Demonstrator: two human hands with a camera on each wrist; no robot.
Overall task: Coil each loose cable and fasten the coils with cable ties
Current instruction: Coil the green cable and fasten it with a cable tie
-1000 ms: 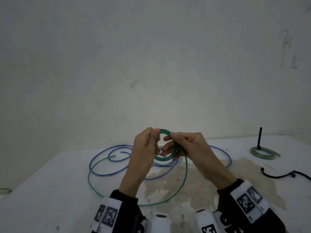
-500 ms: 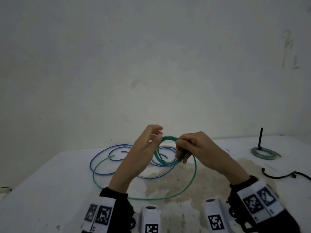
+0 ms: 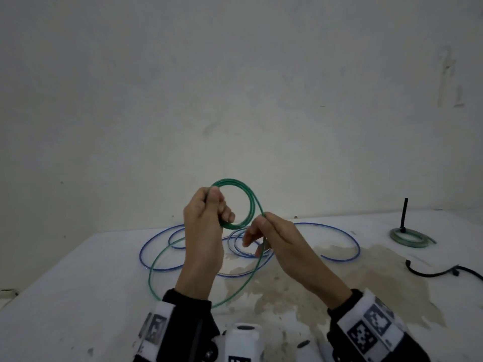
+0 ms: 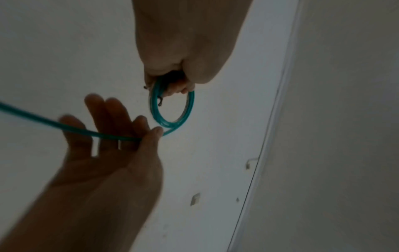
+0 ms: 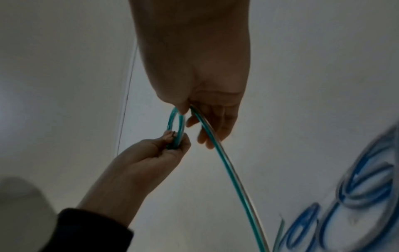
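Note:
My left hand grips a small coil of green cable held up above the table, its fingers curled round the coil's left side. In the left wrist view the same green coil hangs from those fingers. My right hand pinches the green cable's loose run between thumb and forefinger just right of the coil. From there the free length drops and loops over the table. A loose blue cable lies in wide loops behind my hands.
A coiled pale green cable with a black tie standing up from it lies at the right rear of the white table. A black cable tie lies nearer the right edge. A brown stain spreads under my right arm.
Both hands have risen with the green coil, which now stands higher and wider. My right hand slid off the coil and now pinches the loose run to its right.

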